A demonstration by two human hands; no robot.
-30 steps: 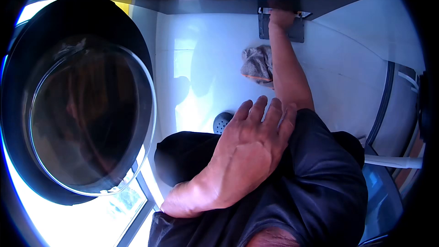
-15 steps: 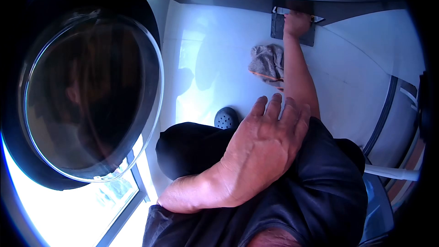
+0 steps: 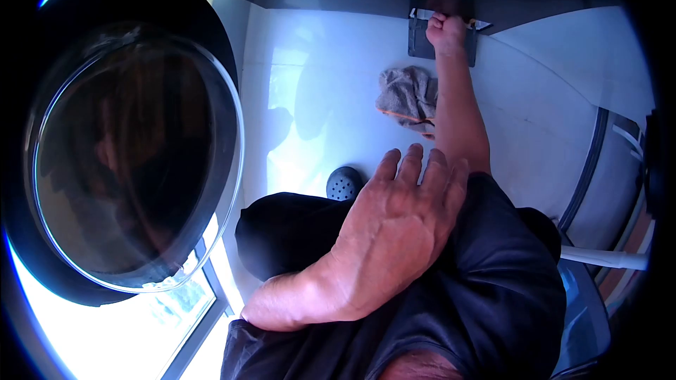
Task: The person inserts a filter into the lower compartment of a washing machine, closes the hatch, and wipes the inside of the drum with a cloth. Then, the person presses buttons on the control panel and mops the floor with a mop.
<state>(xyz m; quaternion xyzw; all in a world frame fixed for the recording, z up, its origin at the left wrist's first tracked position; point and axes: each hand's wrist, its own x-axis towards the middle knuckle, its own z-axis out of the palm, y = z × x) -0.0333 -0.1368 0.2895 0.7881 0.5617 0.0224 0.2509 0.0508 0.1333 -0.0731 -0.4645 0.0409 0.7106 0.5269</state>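
My right hand (image 3: 446, 32) is at the low opening in the front of a dark machine. Its fingers are curled into a fist, and whatever they may grip is hidden. Below the opening, a dark square flap (image 3: 422, 42) hangs folded down, just behind the hand. A crumpled grey-brown cloth (image 3: 406, 95) with an orange edge lies on the floor beside my right forearm. My left hand (image 3: 401, 214) hovers in front of my body, back upward, fingers stretched out and holding nothing. Its fingertips are near my right elbow.
A round glass door (image 3: 130, 162) with a dark rim stands open at left. The machine's dark lower edge (image 3: 338, 1) runs across the top. A dark perforated clog (image 3: 344, 184) shows by my knee. At right are a dark strip (image 3: 586, 169) and a white bar (image 3: 605, 258).
My right hand has drawn slightly outward from the opening, and its curled fingers now show. My left hand stays outstretched. The whole view has shifted a little.
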